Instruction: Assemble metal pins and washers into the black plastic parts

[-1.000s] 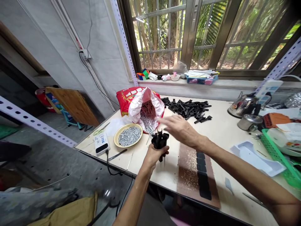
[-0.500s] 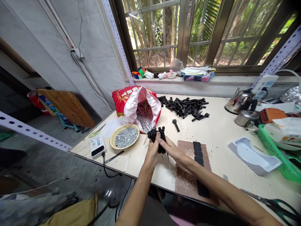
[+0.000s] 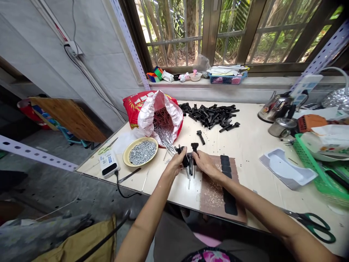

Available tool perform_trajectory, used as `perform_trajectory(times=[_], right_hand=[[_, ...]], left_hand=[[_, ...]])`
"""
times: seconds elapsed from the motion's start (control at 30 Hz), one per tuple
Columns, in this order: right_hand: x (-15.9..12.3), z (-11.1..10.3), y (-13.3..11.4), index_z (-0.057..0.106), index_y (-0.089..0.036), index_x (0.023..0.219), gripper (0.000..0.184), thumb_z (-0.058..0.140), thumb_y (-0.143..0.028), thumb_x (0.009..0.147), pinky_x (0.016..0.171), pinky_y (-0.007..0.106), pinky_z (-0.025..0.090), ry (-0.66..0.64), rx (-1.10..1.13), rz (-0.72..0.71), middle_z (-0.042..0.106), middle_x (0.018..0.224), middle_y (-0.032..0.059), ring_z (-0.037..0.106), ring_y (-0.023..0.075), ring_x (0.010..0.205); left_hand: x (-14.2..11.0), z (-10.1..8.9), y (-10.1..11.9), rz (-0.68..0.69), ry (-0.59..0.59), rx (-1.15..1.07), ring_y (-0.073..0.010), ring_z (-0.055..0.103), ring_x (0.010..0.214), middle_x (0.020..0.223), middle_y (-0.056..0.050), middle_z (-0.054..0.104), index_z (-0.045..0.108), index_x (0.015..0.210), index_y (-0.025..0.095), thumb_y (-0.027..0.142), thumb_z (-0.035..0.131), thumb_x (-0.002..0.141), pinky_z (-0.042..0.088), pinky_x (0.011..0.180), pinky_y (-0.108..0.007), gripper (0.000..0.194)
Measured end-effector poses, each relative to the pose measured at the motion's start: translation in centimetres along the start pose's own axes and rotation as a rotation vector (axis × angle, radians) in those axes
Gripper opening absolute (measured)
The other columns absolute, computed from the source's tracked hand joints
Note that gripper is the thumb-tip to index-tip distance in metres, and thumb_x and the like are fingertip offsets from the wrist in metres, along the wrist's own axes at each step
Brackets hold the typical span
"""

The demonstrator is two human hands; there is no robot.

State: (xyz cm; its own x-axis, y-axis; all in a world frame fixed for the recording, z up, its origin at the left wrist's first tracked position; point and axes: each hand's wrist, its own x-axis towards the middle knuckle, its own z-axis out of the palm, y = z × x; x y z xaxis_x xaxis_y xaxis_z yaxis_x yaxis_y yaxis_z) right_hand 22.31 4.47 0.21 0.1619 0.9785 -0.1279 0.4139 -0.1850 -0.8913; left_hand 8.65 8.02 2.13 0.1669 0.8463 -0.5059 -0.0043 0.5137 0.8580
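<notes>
My left hand [image 3: 176, 162] is closed around a few black plastic parts with thin metal rods sticking out below. My right hand [image 3: 204, 162] pinches another black plastic part [image 3: 194, 146] with a T-shaped head, a rod pointing down beneath it. One more black part [image 3: 190, 165] hangs between the two hands. Just behind the left hand, a red and white sack [image 3: 145, 118] lies open, with many long nail-like rods [image 3: 164, 123] spilling from its mouth. A yellow dish [image 3: 125, 156] of small silvery metal pieces stands to the left. A single black part [image 3: 200, 137] lies beyond the right hand.
A pile of black parts [image 3: 215, 115] lies near the wall. Under my right forearm is a brown board [image 3: 211, 196] with a row of black pads. Scissors [image 3: 313, 222], a green basket [image 3: 308, 156], a kettle [image 3: 275, 107] and a metal cup [image 3: 283, 127] stand or lie rightward.
My hands have moved slightly apart, and the black parts that were bunched together are now separated, with one in the right fingers. The camera view has tilted down a little.
</notes>
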Motion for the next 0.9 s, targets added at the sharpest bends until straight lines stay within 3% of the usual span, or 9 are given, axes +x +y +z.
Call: perform_trajectory(times=[0.13, 0.3, 0.37, 0.47, 0.6, 0.67, 0.73, 0.8, 0.9], right_hand=[[0.3, -1.6, 0.0, 0.048, -0.020, 0.074, 0.033, 0.043, -0.049, 0.089, 0.049, 0.025, 0.042, -0.011, 0.057, 0.080, 0.056, 0.049, 0.0001, 0.054, 0.0144, 0.045], [-0.7, -2.6, -1.1, 0.048, -0.017, 0.087, 0.032, 0.040, -0.047, 0.092, 0.046, 0.026, 0.049, -0.064, 0.294, 0.172, 0.062, 0.052, 0.0024, 0.061, 0.0158, 0.046], [-1.4, -2.6, -1.5, 0.047, -0.017, 0.089, 0.030, 0.043, -0.046, 0.092, 0.051, 0.027, 0.053, -0.084, 0.496, 0.201, 0.064, 0.059, 0.0039, 0.064, 0.0159, 0.051], [-2.7, -2.8, -1.6, 0.048, -0.018, 0.083, 0.033, 0.042, -0.049, 0.092, 0.052, 0.029, 0.054, -0.105, 0.547, 0.173, 0.064, 0.060, 0.0041, 0.065, 0.0174, 0.054], [-5.4, -4.3, -0.9, 0.057, -0.018, 0.075, 0.040, 0.040, -0.049, 0.092, 0.065, 0.037, 0.052, 0.097, -0.181, -0.209, 0.066, 0.069, 0.0091, 0.066, 0.0243, 0.072], [-6.6, -4.9, -0.6, 0.063, -0.017, 0.090, 0.028, 0.044, -0.039, 0.093, 0.080, 0.043, 0.048, 0.197, -0.502, -0.549, 0.068, 0.092, 0.0118, 0.061, 0.0284, 0.096], [-7.4, -5.2, -0.6, 0.058, -0.021, 0.113, 0.024, 0.044, -0.024, 0.094, 0.092, 0.046, 0.040, 0.131, -0.661, -0.899, 0.064, 0.113, 0.0090, 0.053, 0.0271, 0.110], [-7.7, -5.0, -0.6, 0.054, -0.023, 0.122, 0.032, 0.042, -0.015, 0.094, 0.089, 0.041, 0.041, 0.016, -0.726, -1.129, 0.063, 0.114, 0.0060, 0.054, 0.0224, 0.104], [-7.2, -4.5, -0.6, 0.059, -0.020, 0.113, 0.028, 0.042, -0.012, 0.093, 0.069, 0.030, 0.042, 0.017, -0.772, -1.151, 0.066, 0.095, 0.0054, 0.056, 0.0171, 0.080]], left_hand=[[0.0, 0.0, 0.1, 0.125, -0.039, 0.123, -0.0217, 0.062, 0.074, 0.075, -0.007, 0.066, 0.064, 0.083, 0.013, 0.053, 0.074, 0.057, 0.046, 0.066, -0.029, 0.049], [-2.3, 0.5, -0.8, 0.549, 0.346, 0.384, -0.0319, 0.045, 0.120, 0.116, -0.016, 0.059, 0.063, 0.105, 0.014, 0.037, 0.076, 0.060, 0.034, 0.097, -0.037, 0.052], [-3.9, 1.1, -1.8, 0.656, 0.275, 0.462, -0.0291, 0.049, 0.114, 0.117, -0.014, 0.059, 0.062, 0.112, 0.018, 0.037, 0.068, 0.070, 0.033, 0.097, -0.036, 0.046], [-6.0, 1.9, -3.5, 0.555, 0.063, 0.489, -0.0235, 0.060, 0.079, 0.086, -0.008, 0.067, 0.066, 0.106, 0.021, 0.036, 0.059, 0.078, 0.042, 0.078, -0.031, 0.033], [-7.6, 1.3, -4.8, 0.527, 0.021, 0.479, -0.0172, 0.051, 0.056, 0.058, -0.001, 0.057, 0.067, 0.070, 0.022, 0.036, 0.053, 0.081, 0.034, 0.058, -0.024, 0.022], [-8.5, 0.7, -4.8, 0.515, -0.023, 0.513, -0.0146, 0.046, 0.052, 0.054, 0.000, 0.053, 0.062, 0.062, 0.021, 0.036, 0.052, 0.082, 0.031, 0.055, -0.023, 0.027], [-9.2, 0.0, -4.5, 0.493, -0.096, 0.539, -0.0127, 0.042, 0.050, 0.052, 0.002, 0.049, 0.059, 0.061, 0.019, 0.036, 0.048, 0.084, 0.030, 0.053, -0.023, 0.030], [-9.5, -0.6, -4.2, 0.449, -0.194, 0.545, -0.0112, 0.041, 0.049, 0.051, 0.003, 0.047, 0.058, 0.062, 0.017, 0.037, 0.044, 0.085, 0.031, 0.052, -0.022, 0.034], [-8.3, -2.2, -3.8, 0.352, -0.208, 0.531, -0.0108, 0.044, 0.047, 0.055, 0.001, 0.053, 0.062, 0.069, 0.015, 0.042, 0.043, 0.086, 0.035, 0.049, -0.022, 0.037]])
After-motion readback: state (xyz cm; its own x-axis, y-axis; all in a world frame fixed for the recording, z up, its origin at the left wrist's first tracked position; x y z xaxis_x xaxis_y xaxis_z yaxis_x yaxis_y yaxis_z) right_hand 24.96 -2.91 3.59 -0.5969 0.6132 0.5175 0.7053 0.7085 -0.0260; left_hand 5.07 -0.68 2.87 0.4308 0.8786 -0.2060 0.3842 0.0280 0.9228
